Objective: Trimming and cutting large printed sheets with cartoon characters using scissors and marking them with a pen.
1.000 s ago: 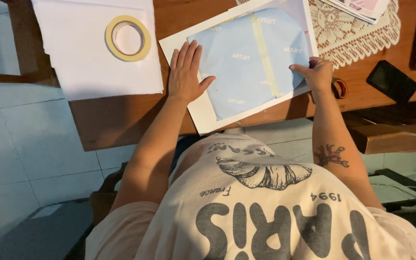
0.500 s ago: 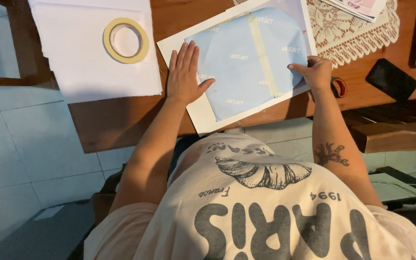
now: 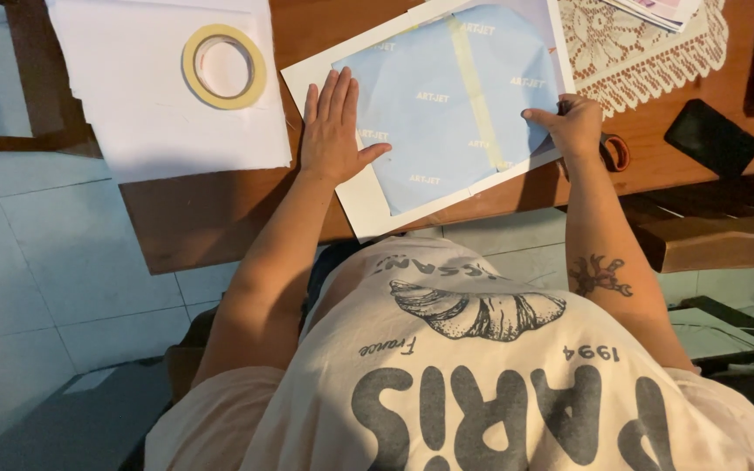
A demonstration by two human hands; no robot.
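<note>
Left hand (image 3: 335,131) flat, fingers spread, pins a thin, floppy pale-blue sheet on white card (image 3: 447,105); right hand (image 3: 573,126) pinches its four-o'clock edge.

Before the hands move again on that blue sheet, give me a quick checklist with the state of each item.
1. Left hand flat on the blue sheet and its white backing: ok.
2. Right hand at the sheet's right edge: ok; whether it pinches the edge: cannot tell.
3. Tape strip lying straight down the sheet: ok.
4. Backing fully on the table: not ok, its near corner overhangs.
5. Tape roll close by on the white paper: ok.
</note>
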